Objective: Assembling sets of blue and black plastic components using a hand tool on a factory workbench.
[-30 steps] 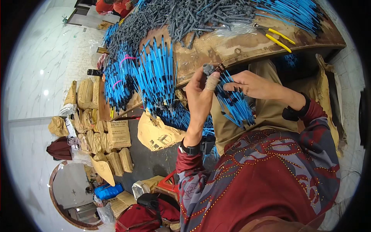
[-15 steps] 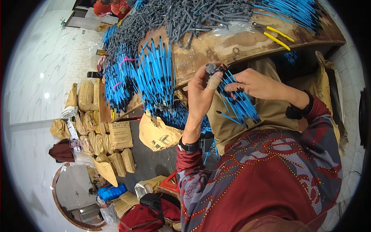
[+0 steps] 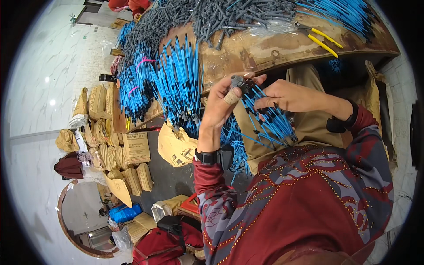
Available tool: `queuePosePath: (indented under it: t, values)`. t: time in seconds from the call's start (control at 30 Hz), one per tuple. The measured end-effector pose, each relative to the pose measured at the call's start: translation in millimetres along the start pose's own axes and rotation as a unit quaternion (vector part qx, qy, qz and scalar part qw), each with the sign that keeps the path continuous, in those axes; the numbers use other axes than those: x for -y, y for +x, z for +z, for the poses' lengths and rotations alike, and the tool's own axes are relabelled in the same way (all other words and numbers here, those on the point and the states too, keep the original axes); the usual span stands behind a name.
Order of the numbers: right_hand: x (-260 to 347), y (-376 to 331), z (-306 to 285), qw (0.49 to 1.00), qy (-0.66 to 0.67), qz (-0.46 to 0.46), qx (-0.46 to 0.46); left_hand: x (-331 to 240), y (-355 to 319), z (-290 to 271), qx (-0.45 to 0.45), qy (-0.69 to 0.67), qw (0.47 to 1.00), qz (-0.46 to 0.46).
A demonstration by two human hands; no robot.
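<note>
In my left hand (image 3: 213, 108), a grey knobbed plastic fitting (image 3: 238, 81) is pinched at the fingertips, the thumb wrapped in beige tape. Its lower end, by the black rod tips, is hidden. Across my lap lies a loose bundle of thin blue rods (image 3: 273, 128) with black ends. My right hand (image 3: 293, 96) is closed over the upper part of that bundle, fingers curled round some rods; exactly how many it grips is hidden. Both hands are close together, just in front of the wooden table (image 3: 247, 57).
A heap of grey fittings (image 3: 176, 17) covers the table's far side. Tied blue rod bundles (image 3: 137, 88) and a loose stack (image 3: 181, 84) stand at its left. Yellow-handled pliers (image 3: 324, 42) lie right. Paper sacks (image 3: 176, 145) and a red bag (image 3: 165, 247) sit on the floor.
My left hand has shifted slightly left with the grey fitting. The rods on my lap are spread a little wider. My right hand stays on the bundle.
</note>
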State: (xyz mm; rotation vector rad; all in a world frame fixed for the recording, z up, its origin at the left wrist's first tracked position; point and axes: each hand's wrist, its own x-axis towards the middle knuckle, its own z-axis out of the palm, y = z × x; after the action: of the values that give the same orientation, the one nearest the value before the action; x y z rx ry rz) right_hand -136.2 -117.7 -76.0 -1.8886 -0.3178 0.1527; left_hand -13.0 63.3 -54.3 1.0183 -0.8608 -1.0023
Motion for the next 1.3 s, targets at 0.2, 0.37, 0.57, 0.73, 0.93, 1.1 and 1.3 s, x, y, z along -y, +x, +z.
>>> queuePosePath:
  t: [0.2, 0.37, 0.57, 0.73, 0.93, 1.1, 1.3]
  values:
    - [-34.4, 6.0, 24.5, 0.998, 0.021, -0.014, -0.055, 11.4, -10.9, 12.7, -0.098, 0.105, 0.989, -0.030]
    - [-31.8, 7.9, 22.2, 0.998, -0.045, -0.042, -0.025, -4.5, -20.6, 39.5, -0.179, 0.354, 0.917, -0.046]
    - [-23.8, 8.1, 21.1, 0.998, -0.051, -0.035, -0.030, 9.9, -11.4, 54.6, -0.274, 0.399, 0.875, -0.018]
    - [-35.0, 1.9, 24.0, 0.997, -0.034, -0.059, -0.033, 14.3, -15.8, 53.2, -0.272, 0.420, 0.866, 0.005]
    - [-27.5, 0.3, 37.1, 0.995, -0.031, -0.051, -0.075, 25.7, -24.4, 56.3, -0.292, 0.410, 0.864, 0.030]
    - [-19.6, -6.9, 53.8, 0.976, 0.044, -0.012, -0.212, 18.7, -28.8, 35.2, -0.261, 0.378, 0.887, 0.050]
    - [-24.6, -7.7, 48.4, 0.980, 0.107, 0.028, -0.168, 7.6, -37.3, 33.0, -0.168, 0.291, 0.942, 0.006]
